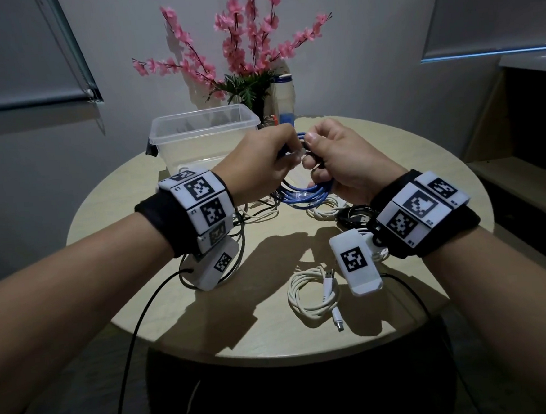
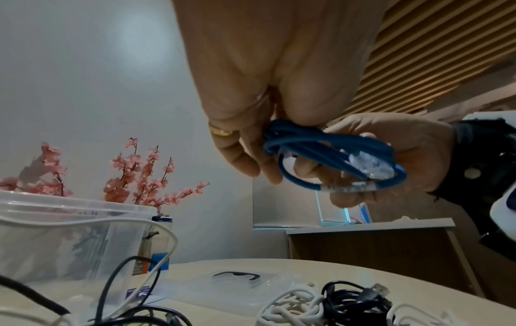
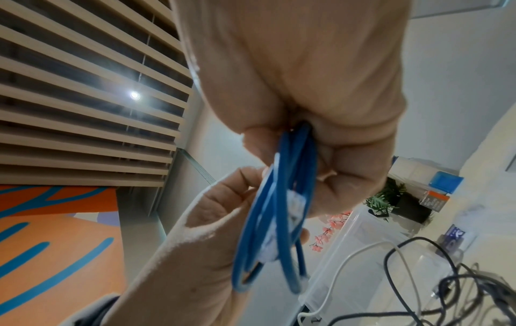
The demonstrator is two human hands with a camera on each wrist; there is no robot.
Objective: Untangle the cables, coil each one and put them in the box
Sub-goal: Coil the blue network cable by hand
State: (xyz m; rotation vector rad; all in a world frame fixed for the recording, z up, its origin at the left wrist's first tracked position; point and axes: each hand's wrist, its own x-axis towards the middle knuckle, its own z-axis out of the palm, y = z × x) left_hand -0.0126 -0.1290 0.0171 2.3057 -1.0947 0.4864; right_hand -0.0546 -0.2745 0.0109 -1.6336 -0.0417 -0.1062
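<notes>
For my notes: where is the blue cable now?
The blue cable is coiled between the left hand and right hand, above the table, before the box.

both hands (image 1: 263, 162) (image 1: 342, 160) grip blue cable coil (image 1: 306, 196) above round table (image 1: 142, 300), clear box (image 1: 202, 137) at 11 o'clock, coiled white cable (image 1: 313, 296) at 6 o'clock

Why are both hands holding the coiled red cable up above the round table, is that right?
Not quite: the coiled cable is blue, not red, as the head view shows. The left hand and right hand do both hold it above the round beige table.
</notes>
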